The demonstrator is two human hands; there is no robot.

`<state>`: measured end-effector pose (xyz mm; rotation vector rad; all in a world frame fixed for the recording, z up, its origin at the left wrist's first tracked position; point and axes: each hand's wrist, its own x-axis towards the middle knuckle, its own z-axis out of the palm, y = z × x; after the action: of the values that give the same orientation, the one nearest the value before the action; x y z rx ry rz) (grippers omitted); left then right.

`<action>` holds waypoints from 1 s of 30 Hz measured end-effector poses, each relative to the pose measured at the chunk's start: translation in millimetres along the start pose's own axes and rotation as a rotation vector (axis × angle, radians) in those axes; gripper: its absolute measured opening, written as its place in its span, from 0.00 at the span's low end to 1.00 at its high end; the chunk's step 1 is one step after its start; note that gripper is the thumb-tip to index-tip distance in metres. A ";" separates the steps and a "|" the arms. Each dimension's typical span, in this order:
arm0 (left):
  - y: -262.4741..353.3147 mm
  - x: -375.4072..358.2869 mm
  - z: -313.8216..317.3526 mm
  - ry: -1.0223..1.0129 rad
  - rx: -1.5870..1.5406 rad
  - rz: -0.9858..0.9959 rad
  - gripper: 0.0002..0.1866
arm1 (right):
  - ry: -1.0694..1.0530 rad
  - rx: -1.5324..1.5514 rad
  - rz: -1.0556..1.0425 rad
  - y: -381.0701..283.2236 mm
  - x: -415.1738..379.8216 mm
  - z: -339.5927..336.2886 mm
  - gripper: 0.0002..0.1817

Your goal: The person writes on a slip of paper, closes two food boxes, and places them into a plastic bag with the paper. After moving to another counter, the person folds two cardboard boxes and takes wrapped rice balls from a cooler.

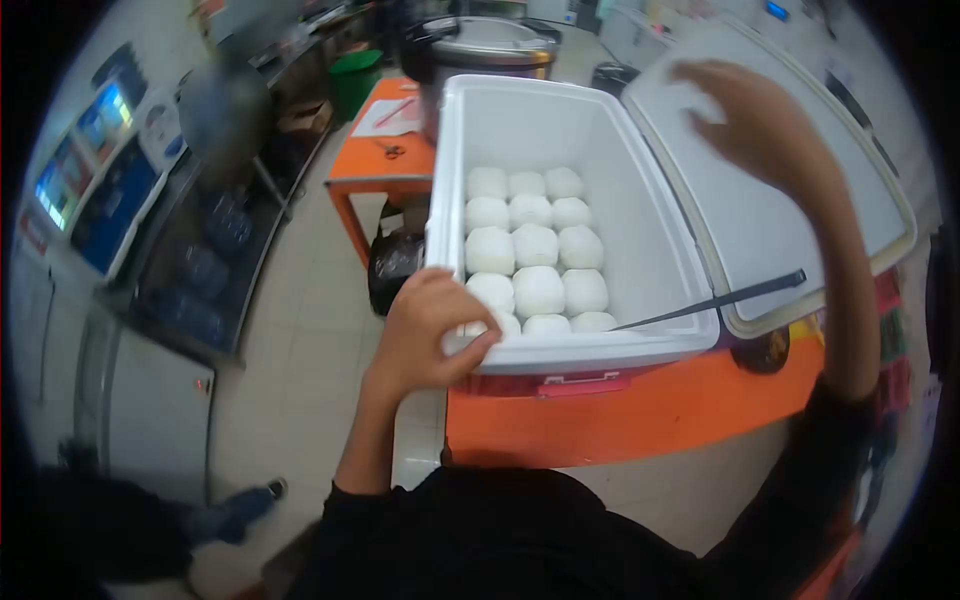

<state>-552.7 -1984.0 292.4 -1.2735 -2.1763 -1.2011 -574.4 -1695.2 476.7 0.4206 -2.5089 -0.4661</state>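
Observation:
A large cooler box, white inside with a red outside, stands open. Rows of round white pieces lie in it. My left hand holds its near left corner, thumb on the rim and fingers over the edge. My right hand, slightly blurred, is raised over the opened white lid with fingers apart, holding nothing. A long dark utensil rests across the near right rim, its thin end reaching inside the box.
The box stands on an orange table. Behind it are a big metal pot and another orange table with scissors and paper. A green bin stands farther back. Another person's foot shows at lower left.

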 end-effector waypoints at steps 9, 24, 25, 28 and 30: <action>-25.2 -12.8 25.3 0.283 -0.143 0.026 0.08 | -1.057 -0.036 -0.379 -67.3 64.2 166.1 0.20; -29.2 -17.3 47.6 0.442 -0.259 0.111 0.08 | -0.935 0.578 -0.526 -144.8 -92.3 300.2 0.19; -23.9 -14.7 53.8 0.501 -0.303 0.076 0.08 | -0.919 0.571 -0.520 -142.8 -98.2 300.6 0.19; -20.9 -18.9 39.4 0.477 -0.295 0.006 0.13 | -0.860 0.601 -0.517 -141.5 -105.5 303.2 0.19; -21.0 -10.7 24.5 0.058 -0.437 -0.191 0.14 | -0.816 0.647 -0.497 -132.3 -105.9 303.7 0.19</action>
<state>-561.7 -1975.1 260.9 -1.1822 -2.1014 -1.8436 -635.3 -1699.9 134.3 1.3480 -3.3186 0.0572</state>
